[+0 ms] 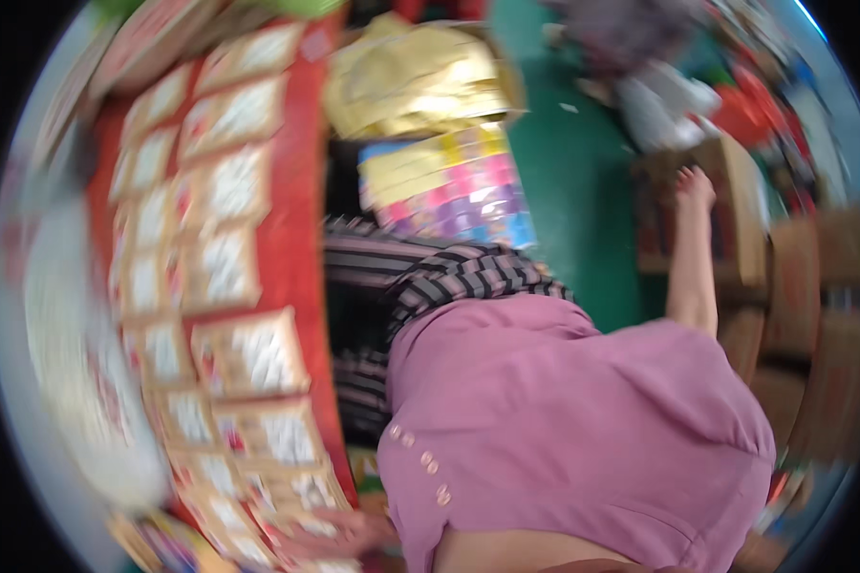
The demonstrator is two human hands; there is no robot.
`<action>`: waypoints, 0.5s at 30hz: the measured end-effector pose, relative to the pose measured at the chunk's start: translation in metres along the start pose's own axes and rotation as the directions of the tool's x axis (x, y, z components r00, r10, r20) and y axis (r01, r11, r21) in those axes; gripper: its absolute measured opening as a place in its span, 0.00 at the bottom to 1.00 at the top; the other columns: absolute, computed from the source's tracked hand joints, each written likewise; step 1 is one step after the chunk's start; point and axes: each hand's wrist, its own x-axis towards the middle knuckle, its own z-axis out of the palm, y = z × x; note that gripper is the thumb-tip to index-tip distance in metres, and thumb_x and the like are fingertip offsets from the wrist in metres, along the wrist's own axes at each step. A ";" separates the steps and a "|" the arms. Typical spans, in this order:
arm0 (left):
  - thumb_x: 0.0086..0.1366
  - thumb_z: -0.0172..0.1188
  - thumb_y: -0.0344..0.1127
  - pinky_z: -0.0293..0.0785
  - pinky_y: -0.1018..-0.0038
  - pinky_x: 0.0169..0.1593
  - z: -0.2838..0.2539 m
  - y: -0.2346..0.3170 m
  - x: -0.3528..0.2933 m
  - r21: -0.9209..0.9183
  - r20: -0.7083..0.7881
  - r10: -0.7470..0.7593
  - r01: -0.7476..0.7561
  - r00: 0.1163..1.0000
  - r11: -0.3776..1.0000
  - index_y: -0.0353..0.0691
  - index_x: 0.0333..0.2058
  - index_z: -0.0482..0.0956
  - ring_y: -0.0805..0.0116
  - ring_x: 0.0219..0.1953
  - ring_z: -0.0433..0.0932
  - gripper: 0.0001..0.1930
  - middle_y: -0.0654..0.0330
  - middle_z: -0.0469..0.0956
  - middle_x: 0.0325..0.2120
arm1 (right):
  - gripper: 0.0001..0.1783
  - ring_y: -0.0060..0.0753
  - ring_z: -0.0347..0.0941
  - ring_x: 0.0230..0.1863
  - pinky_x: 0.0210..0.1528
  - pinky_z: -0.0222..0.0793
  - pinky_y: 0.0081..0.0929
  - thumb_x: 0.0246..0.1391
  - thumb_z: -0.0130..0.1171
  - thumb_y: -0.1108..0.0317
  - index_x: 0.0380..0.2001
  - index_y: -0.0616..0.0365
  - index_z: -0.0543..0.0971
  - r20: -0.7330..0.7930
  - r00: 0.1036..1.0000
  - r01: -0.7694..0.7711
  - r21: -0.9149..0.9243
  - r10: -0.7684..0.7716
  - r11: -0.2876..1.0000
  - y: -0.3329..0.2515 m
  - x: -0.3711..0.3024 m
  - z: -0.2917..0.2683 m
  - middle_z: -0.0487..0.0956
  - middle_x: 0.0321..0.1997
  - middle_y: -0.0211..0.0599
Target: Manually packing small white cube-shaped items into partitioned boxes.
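Observation:
At the lower left my left hand [339, 533], blurred by motion, lies over the nearest tan packets with its fingers stretched out. Those tan packets [250, 355], each with a white printed panel, are laid in rows along a red tabletop [296, 229]. My right arm reaches out on the right side. My right hand [695, 186] shows beside the top of a brown cardboard box [736, 215]; its fingers are apart and hold nothing that I can see. Whether it touches the box I cannot tell.
Beyond my striped trousers stand a box with gold-coloured sheets or bags [416, 81] and a stack of multicoloured printed packs [459, 191]. Stacked cartons [793, 286] line the right side of the green floor [564, 153]. White and red bags [674, 105] lie at the upper right.

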 end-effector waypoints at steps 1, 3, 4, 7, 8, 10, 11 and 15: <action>0.64 0.59 0.23 0.66 0.51 0.61 -0.015 0.003 0.004 0.281 0.143 0.120 -0.156 0.983 0.947 0.27 0.56 0.69 0.43 0.60 0.69 0.21 0.41 0.69 0.58 | 0.08 0.36 0.76 0.26 0.24 0.73 0.27 0.58 0.58 0.70 0.37 0.62 0.74 0.141 0.989 -0.052 -0.011 0.053 0.999 0.031 0.010 0.034 0.79 0.31 0.44; 0.65 0.57 0.25 0.58 0.50 0.66 -0.009 0.008 0.006 0.251 0.130 0.100 -0.131 0.986 0.959 0.28 0.51 0.73 0.43 0.62 0.66 0.16 0.42 0.69 0.59 | 0.06 0.28 0.75 0.26 0.27 0.72 0.24 0.59 0.59 0.67 0.35 0.56 0.75 0.438 0.884 -0.164 -0.037 0.164 0.986 0.058 -0.007 0.087 0.78 0.28 0.32; 0.65 0.57 0.28 0.58 0.48 0.66 -0.017 0.009 0.009 0.390 0.201 0.098 -0.172 0.975 0.905 0.30 0.49 0.74 0.42 0.62 0.66 0.15 0.44 0.70 0.58 | 0.07 0.24 0.74 0.27 0.30 0.71 0.22 0.59 0.60 0.64 0.35 0.55 0.76 0.556 0.807 -0.147 -0.140 0.200 0.979 0.071 -0.050 0.137 0.78 0.30 0.30; 0.63 0.57 0.30 0.60 0.45 0.64 -0.022 0.005 0.010 0.312 0.135 0.117 -0.154 0.984 0.937 0.32 0.45 0.78 0.37 0.62 0.64 0.13 0.43 0.72 0.55 | 0.12 0.20 0.72 0.33 0.35 0.69 0.20 0.60 0.60 0.67 0.47 0.57 0.78 0.920 0.367 0.018 -0.153 0.136 0.988 0.059 -0.212 0.267 0.77 0.34 0.29; 0.62 0.58 0.32 0.60 0.45 0.63 -0.024 0.004 0.006 0.316 0.115 0.102 -0.134 0.988 0.939 0.32 0.45 0.78 0.36 0.62 0.64 0.14 0.43 0.73 0.54 | 0.13 0.18 0.70 0.34 0.34 0.67 0.16 0.65 0.54 0.69 0.50 0.60 0.78 0.933 0.343 0.080 -0.149 0.113 0.986 0.057 -0.282 0.298 0.77 0.35 0.28; 0.63 0.56 0.34 0.56 0.41 0.65 -0.030 0.006 0.001 0.268 0.069 0.049 -0.066 0.996 0.961 0.34 0.46 0.77 0.37 0.64 0.61 0.15 0.46 0.71 0.55 | 0.12 0.15 0.69 0.36 0.41 0.64 0.12 0.64 0.55 0.69 0.47 0.63 0.79 0.977 -0.083 0.511 0.209 -0.194 0.834 0.035 -0.415 0.322 0.77 0.38 0.28; 0.62 0.57 0.34 0.56 0.41 0.65 -0.027 0.005 -0.005 0.272 0.051 0.034 -0.046 0.998 0.961 0.34 0.45 0.78 0.38 0.64 0.61 0.14 0.47 0.72 0.55 | 0.12 0.16 0.70 0.37 0.42 0.65 0.15 0.62 0.57 0.69 0.46 0.63 0.79 0.994 -0.080 0.332 -0.049 0.080 0.942 0.018 -0.476 0.325 0.77 0.39 0.27; 0.59 0.59 0.31 0.56 0.44 0.66 -0.027 0.013 -0.009 0.240 0.033 0.002 -0.010 0.999 0.971 0.36 0.43 0.80 0.42 0.63 0.63 0.13 0.49 0.73 0.54 | 0.10 0.19 0.73 0.38 0.44 0.69 0.19 0.61 0.58 0.71 0.43 0.63 0.79 0.682 -0.731 0.272 0.257 0.026 0.927 -0.003 -0.633 0.314 0.78 0.37 0.28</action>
